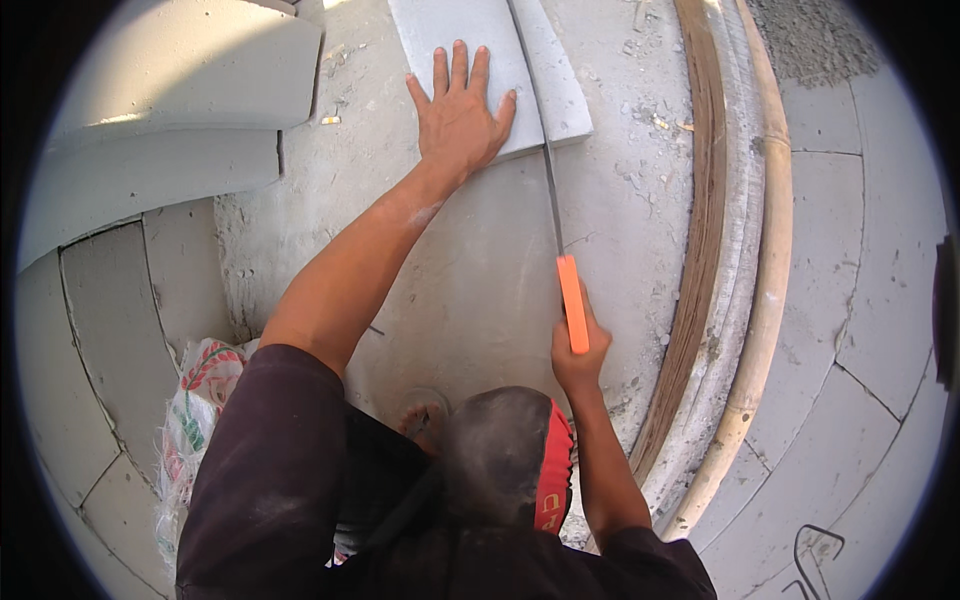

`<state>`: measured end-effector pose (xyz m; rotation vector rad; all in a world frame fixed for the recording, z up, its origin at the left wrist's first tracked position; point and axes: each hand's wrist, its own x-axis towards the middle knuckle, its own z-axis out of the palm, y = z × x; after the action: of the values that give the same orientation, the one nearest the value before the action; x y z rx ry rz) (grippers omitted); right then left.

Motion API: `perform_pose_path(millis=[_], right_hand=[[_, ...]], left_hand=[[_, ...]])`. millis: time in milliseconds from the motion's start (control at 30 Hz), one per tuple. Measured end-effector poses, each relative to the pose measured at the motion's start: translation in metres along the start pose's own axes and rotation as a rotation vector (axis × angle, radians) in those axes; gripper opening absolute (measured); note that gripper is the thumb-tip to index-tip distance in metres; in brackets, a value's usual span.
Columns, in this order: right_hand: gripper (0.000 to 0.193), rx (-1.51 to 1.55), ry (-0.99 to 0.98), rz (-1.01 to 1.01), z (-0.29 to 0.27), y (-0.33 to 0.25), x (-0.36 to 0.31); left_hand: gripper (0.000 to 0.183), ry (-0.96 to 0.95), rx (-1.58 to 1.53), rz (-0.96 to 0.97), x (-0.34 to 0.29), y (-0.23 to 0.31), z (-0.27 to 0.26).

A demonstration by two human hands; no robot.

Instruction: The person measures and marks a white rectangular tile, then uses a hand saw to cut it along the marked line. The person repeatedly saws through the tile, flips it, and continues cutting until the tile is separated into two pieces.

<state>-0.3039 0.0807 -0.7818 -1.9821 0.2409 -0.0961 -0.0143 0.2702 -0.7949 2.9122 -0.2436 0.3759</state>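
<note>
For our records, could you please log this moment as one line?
left hand: flat on grey block; right hand: gripping orange saw handle; saw blade: in block; at right: bamboo pole

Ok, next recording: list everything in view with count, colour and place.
Block: 1, pale grey, top centre
Handsaw: 1, dark and orange, through the block's edge to centre
Slab: 1, grey, beneath
Scraps: several small, mixed, on the slab
Large blocks: count unclear, pale grey, upper left
Jointed blocks: several, grey, left and right sides
Plank: 1, brown, right
Bamboo pole: 1, tan, right of the plank
Rough mass: 1, grey, upper right
Bent metal: count unclear, dark, lower right
Sack: 1, white, red and green, lower left
Sleeves: 2, dark, lower left and right
Foot: 1, partly hidden, lower centre
Left grip: 1, bare, flat on the block
Right grip: 1, bare, closed around the handsaw
</note>
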Motion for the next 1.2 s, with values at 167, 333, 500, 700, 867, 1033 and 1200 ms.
perform_pose_path(millis=[167,333,500,700,867,1033,1200], right_hand=[[0.066,-0.012,-0.063,0.042,0.019,-0.073,0.128],[0.067,-0.152,-0.082,0.015,-0.032,-0.021,-0.049],[0.068,0.018,-0.032,0.084,0.01,-0.047,0.069],[0.07,-0.009,-0.018,-0.021,-0.026,-0.045,-0.02],[0.064,-0.029,-0.087,0.109,-0.009,-0.055,0.047],[0.062,-0.005,-0.066,0.027,0.032,-0.096,0.174],[0.068,0.051,0.012,-0.072,-0.021,-0.073,0.039]], left_hand=[[0.074,-0.013,-0.026,0.009,0.003,0.001,0.005],[0.075,-0.012,0.002,-0.022,0.0,-0.001,0.003],[0.075,-0.066,-0.02,-0.018,0.004,0.007,0.002],[0.074,-0.106,-0.007,-0.03,0.007,0.003,-0.012],[0.076,-0.065,-0.034,-0.019,0.012,0.004,-0.013],[0.078,-0.117,-0.062,-0.063,0.008,-0.003,-0.012],[0.075,-0.063,-0.032,-0.03,0.019,0.015,-0.012]])
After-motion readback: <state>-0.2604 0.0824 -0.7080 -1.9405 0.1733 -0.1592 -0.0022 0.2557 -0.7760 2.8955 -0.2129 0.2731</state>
